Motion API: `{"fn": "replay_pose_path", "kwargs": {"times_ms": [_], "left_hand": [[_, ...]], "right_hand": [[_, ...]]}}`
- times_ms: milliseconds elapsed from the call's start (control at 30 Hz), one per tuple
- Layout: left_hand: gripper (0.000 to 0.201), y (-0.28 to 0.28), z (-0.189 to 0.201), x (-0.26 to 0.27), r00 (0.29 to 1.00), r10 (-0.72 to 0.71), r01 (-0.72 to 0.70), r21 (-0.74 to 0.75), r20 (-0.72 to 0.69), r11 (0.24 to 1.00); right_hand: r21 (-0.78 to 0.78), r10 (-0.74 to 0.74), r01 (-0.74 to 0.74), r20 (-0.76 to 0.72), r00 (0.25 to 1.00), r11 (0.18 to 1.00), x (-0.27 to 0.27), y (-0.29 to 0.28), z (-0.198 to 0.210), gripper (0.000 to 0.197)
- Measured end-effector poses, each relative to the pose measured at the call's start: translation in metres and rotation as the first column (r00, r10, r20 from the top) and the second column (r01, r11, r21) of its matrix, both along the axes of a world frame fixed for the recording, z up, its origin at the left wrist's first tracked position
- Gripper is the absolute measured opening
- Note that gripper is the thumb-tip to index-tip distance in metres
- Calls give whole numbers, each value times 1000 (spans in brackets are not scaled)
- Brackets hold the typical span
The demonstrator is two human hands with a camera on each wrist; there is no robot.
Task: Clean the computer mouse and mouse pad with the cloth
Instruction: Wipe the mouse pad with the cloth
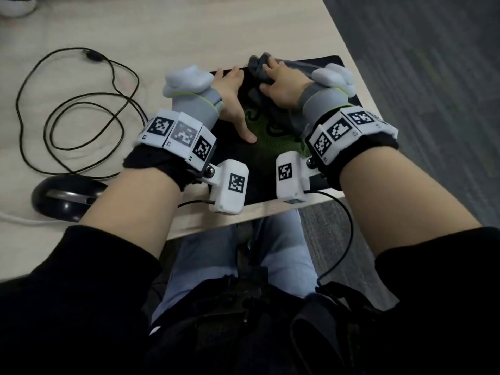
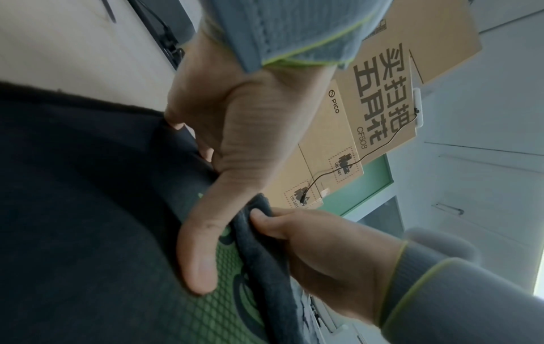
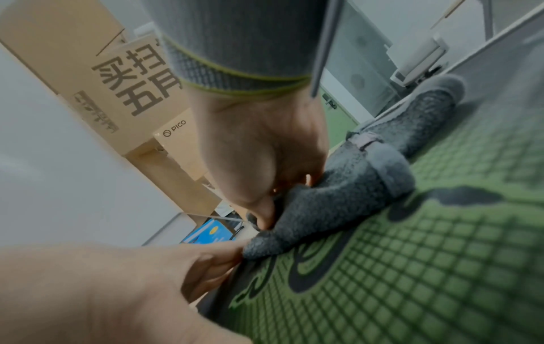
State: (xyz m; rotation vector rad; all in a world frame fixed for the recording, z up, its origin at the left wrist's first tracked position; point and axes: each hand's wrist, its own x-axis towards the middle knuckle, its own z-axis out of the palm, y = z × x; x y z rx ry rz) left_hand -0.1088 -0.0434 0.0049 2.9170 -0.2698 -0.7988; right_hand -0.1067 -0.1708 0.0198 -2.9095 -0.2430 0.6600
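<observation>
a light wooden desk [image 1: 216, 28] carries a black mouse pad [image 1: 273, 147] with a green grid print, set at its right corner. the left hand [image 1: 232, 98] rests flat on the pad's left part, fingers spread and straight, thumb pressed to the surface. the right hand [image 1: 281, 85] has its fingers curled around a bunched grey cloth [image 1: 259, 69] lying on the pad's far half. the black computer mouse [image 1: 65, 197] sits on the desk left of the pad, apart from it, its cable [image 1: 81, 109] looped beyond.
</observation>
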Motion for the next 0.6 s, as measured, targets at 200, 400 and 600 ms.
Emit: {"fn": "replay_pose_path", "kwargs": {"times_ms": [200, 400, 600], "left_hand": [[130, -4, 4, -1, 1000, 5, -5, 1, 6, 1000], [131, -4, 3, 0, 1000, 6, -6, -8, 13, 1000], [125, -6, 5, -1, 998, 14, -16, 28, 65, 999]], "right_hand": [[-63, -5, 4, -16, 1000, 998, -28, -17, -7, 57], [-61, -42, 43, 21, 999, 997, 1, -8, -3, 57], [-43, -61, 63, 49, 997, 997, -12, -17, -17, 57]]}}
